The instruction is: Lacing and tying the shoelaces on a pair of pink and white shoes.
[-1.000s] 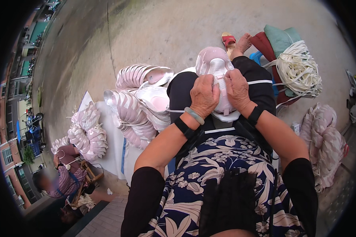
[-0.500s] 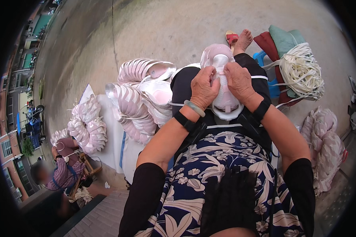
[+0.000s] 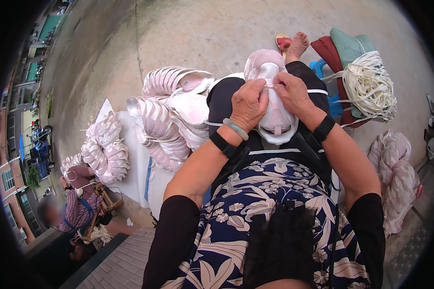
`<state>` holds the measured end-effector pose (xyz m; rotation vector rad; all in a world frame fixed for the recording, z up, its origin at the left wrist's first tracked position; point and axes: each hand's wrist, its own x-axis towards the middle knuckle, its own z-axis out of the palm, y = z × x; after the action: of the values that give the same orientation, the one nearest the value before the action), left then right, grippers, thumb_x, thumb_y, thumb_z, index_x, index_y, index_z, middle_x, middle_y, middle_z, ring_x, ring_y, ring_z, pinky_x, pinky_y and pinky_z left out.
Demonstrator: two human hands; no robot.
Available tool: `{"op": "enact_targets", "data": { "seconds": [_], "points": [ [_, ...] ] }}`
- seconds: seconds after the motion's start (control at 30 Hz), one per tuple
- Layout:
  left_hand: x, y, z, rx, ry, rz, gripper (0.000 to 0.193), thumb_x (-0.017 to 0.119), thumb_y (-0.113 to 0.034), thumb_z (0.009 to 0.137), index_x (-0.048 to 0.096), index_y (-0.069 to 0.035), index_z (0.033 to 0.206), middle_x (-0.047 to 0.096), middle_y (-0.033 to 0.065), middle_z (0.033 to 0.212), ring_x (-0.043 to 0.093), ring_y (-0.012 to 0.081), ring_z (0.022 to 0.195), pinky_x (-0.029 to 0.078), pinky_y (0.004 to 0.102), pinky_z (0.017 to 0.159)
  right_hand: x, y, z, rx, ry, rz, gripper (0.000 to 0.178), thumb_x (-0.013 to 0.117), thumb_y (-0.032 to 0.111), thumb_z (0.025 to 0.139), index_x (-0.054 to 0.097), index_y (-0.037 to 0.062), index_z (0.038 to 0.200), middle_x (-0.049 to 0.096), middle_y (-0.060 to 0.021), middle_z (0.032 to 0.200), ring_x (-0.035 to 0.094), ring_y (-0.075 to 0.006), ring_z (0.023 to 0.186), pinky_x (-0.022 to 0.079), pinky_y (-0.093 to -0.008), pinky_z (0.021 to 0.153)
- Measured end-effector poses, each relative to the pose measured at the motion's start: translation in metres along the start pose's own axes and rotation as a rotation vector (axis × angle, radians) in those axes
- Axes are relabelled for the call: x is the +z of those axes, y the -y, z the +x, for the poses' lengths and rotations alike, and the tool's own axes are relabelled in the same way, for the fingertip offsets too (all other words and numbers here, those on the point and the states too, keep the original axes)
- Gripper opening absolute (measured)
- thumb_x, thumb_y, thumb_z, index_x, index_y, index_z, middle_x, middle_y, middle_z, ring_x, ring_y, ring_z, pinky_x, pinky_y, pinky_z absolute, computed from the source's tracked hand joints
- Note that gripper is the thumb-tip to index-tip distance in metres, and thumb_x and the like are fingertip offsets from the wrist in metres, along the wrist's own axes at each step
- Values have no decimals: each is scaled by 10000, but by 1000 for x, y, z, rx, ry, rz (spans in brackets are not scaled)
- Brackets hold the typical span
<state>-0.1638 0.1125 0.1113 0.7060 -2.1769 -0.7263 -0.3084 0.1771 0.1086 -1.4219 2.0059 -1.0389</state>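
A pink and white shoe upper (image 3: 276, 118) is held on the lap (image 3: 223, 98), between the thighs, with its white rim turned toward the waist. It is flanked by both hands. The left hand (image 3: 250, 103) is bent inward, with thumb and fingers closed to a narrow pinch. The right hand (image 3: 293, 94) is set opposite, likewise narrowed at the thumb and forefinger. A short pale strip (image 3: 269, 86) is pinched between the fingertips, across the middle of the upper. A pale bracelet (image 3: 236, 129) and a black band (image 3: 223, 145) are worn on the left wrist; another dark band (image 3: 324, 128) is worn on the right.

Beside the left thigh, nested stacks of uppers (image 3: 161, 132) are laid along the right edge of a white sheet (image 3: 136, 168). A tied bundle (image 3: 112, 166) is placed by its left edge, near the far corner.

Beyond the right knee, a bare foot (image 3: 297, 45) is seen just beside a red slipper (image 3: 283, 42) on the floor (image 3: 202, 38). To the right, a blue stool (image 3: 336, 103) is partly covered by red cloth (image 3: 345, 98), green cloth (image 3: 351, 45) and a hank of cream cord (image 3: 370, 86). Nearer, a pale pink heap (image 3: 394, 183) is rested on the floor. Far left, a seated person (image 3: 77, 209) in a striped top is seen near the sheet.
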Motion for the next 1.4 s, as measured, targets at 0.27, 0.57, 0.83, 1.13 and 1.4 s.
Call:
{"op": "enact_targets", "data": {
  "seconds": [0.27,0.57,0.83,1.13,1.4],
  "points": [
    [-5,-4,2,76,69,140,78,640,-76,764,606,-68,834,547,119,685,570,296,603,451,367,522,-6,-12,13,-20,163,44,124,549,140,731,597,44,792,615,-180,766,599,-356,776,460,-423,687],
    [-4,-6,2,77,95,211,72,641,-86,770,614,-78,837,554,105,696,578,297,602,453,366,514,-7,-7,16,-14,199,-1,119,551,135,718,600,42,773,618,-184,793,595,-362,810,456,-427,705],
    [0,-5,7,36,113,128,53,620,-74,784,595,-65,829,566,123,729,577,318,638,453,367,547,-8,-8,17,-11,206,0,109,574,138,720,603,40,757,623,-182,800,596,-359,817,455,-436,709],
    [5,-3,16,-52,170,133,130,556,-137,839,510,-25,790,553,180,732,554,382,683,441,424,597,-14,-12,17,-22,203,21,127,604,126,730,571,14,782,594,-159,718,588,-306,696,449,-379,628],
    [-86,62,-20,-391,-63,36,185,486,-154,885,516,-13,769,466,78,639,497,179,613,412,377,569,-41,-10,7,-161,243,-52,138,572,112,695,611,28,799,624,-173,780,597,-353,785,457,-426,670]
  ]
}}
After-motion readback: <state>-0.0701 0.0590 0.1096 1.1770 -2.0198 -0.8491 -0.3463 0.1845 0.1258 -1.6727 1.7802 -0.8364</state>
